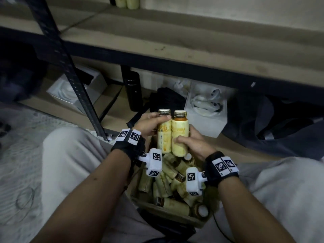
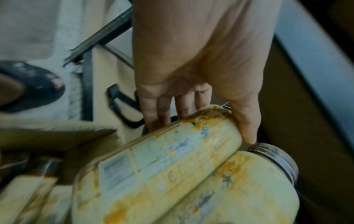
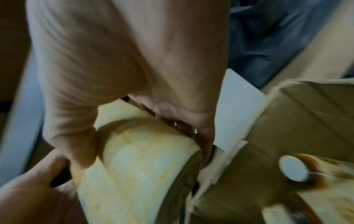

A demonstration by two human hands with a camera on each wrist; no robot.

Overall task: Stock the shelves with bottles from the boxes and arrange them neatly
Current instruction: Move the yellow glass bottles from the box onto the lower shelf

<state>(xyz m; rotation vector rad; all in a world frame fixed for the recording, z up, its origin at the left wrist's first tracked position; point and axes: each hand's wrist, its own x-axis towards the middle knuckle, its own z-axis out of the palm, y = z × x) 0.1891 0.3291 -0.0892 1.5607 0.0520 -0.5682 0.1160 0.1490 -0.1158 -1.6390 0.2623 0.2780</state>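
Cardboard box (image 1: 177, 215), yellow bottles (image 1: 168, 204) heaped inside

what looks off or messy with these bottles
Both held bottles, the left bottle and the right bottle, have stained labels with orange-brown smears and worn patches. In the cardboard box below, the remaining bottles lie jumbled on their sides rather than packed upright.
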